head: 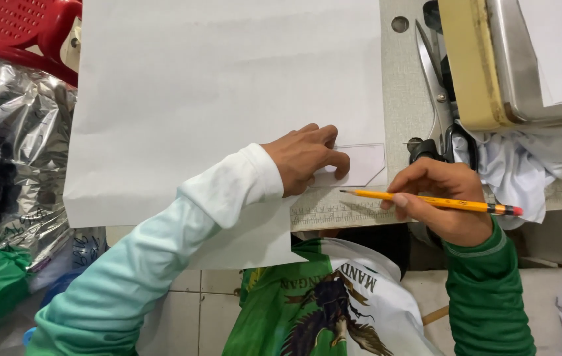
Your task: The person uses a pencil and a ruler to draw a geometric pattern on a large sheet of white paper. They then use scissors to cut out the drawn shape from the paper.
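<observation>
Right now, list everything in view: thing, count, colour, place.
paper sheet: one, white, spread over the table
small template: one, white, on the sheet's lower right corner
ruler: one, pale, along the table's near edge
pencil: one, yellow, over the table edge
scissors: one pair, metal with black handles, right of the sheet
sewing machine: one, cream and grey, top right
stool: one, red, top left
foil wrap: silver, left
left hand: pressing the template
right hand: fingers holding the pencil

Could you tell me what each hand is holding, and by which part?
The right hand grips the yellow pencil mid-shaft. The left hand holds nothing, pressing a paper template flat.
</observation>
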